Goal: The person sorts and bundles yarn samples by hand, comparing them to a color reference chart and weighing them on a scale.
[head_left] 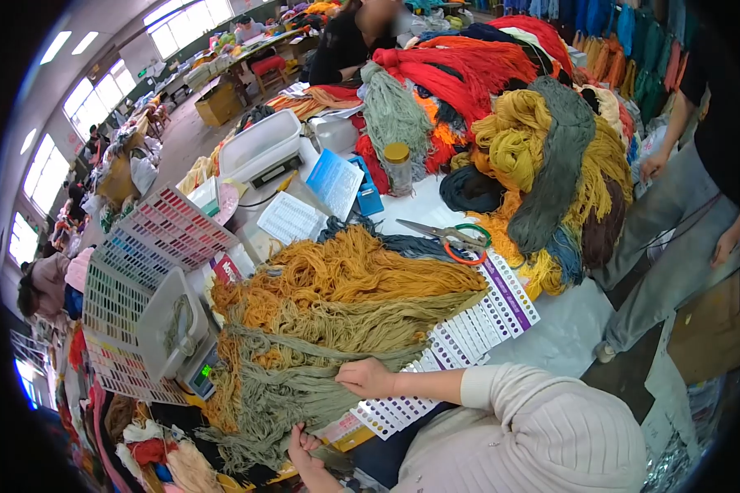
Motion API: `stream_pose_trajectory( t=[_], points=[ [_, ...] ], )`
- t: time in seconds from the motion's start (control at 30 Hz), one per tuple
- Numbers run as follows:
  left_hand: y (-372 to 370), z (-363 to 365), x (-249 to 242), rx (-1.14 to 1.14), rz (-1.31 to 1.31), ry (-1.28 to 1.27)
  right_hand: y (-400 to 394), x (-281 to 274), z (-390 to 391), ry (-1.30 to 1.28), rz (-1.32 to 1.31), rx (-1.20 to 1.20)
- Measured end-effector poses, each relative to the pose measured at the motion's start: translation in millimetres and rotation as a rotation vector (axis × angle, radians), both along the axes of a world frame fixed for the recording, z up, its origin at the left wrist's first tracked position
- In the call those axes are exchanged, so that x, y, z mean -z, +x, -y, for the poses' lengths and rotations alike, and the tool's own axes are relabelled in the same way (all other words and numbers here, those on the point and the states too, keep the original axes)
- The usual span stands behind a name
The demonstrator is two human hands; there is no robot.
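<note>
Crowded workshop desk (427,204) — sage-green yarn (279,380) lies near me; my right hand (370,379) and left hand (306,448) touch it, fingers curled — any pinch unclear. Seemingly arranging it; next calls for gentle separating.

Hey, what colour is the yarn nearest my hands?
The yarn is a muted grey-green, seen best in the head view.

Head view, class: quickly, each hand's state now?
Left hand: fingers curled at the grey-green yarn; grip unclear.
Right hand: fingers curled on that yarn; grip unclear.
</note>
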State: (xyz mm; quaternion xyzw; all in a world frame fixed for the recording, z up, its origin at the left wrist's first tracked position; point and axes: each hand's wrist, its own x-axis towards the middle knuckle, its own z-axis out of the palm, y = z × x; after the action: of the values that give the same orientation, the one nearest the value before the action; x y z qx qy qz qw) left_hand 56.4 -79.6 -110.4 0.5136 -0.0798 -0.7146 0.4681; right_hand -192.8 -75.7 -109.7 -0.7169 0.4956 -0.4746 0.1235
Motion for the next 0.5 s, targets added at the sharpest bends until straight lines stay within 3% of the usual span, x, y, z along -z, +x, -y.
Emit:
stream_pose_trajectory(
  t=[0.33,0.5],
  points=[
    [4,2,5,0.077,0.081,0.032,3,-6,2,0.048,0.086,-0.016],
    [4,-5,-3,0.036,-0.017,-0.033,5,-12,5,0.092,0.049,-0.029]
  ],
)
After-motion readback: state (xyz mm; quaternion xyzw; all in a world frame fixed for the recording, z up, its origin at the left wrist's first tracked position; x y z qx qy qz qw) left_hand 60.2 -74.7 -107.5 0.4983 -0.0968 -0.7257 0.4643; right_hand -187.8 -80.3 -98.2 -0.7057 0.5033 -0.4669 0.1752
